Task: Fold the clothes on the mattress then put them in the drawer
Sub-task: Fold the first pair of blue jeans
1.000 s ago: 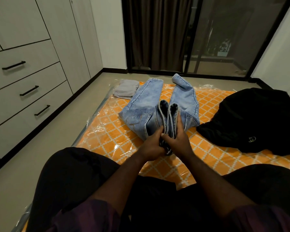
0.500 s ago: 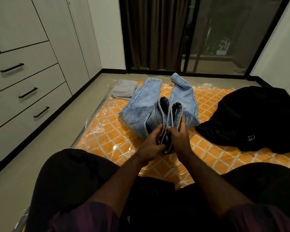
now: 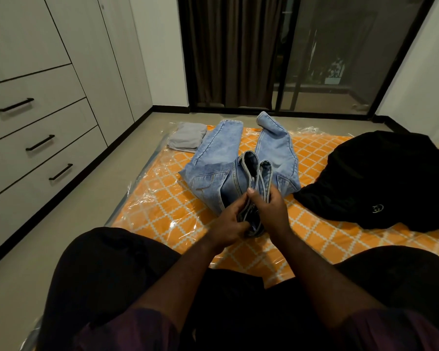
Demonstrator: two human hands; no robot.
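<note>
Where the floor meets the wall at nine o'clock, a pale wardrobe stands with three stacked drawers, all closed, each with a black bar handle. An orange lattice-patterned mattress, wrapped in clear plastic, lies on the floor and fills the middle of the view out to three o'clock. A dark curtain and a glass door stand beyond it at twelve o'clock.

At two to three o'clock a black garment lies in a loose, unfolded heap on the mattress, a small pale logo showing near its lower edge. The light blue jeans lie at the centre, the legs spread flat and pointing towards twelve o'clock, the right leg's hem creased at the far edge. Their waistband is raised off the mattress and bunched into upright loops. At eleven o'clock, just beside the left leg, a grey cloth sits folded at the mattress corner.

Both hands meet at six o'clock of the jeans. The left hand curls its fingers round the gathered waistband from the left. The right hand grips it from the right, thumb raised against the denim.
</note>
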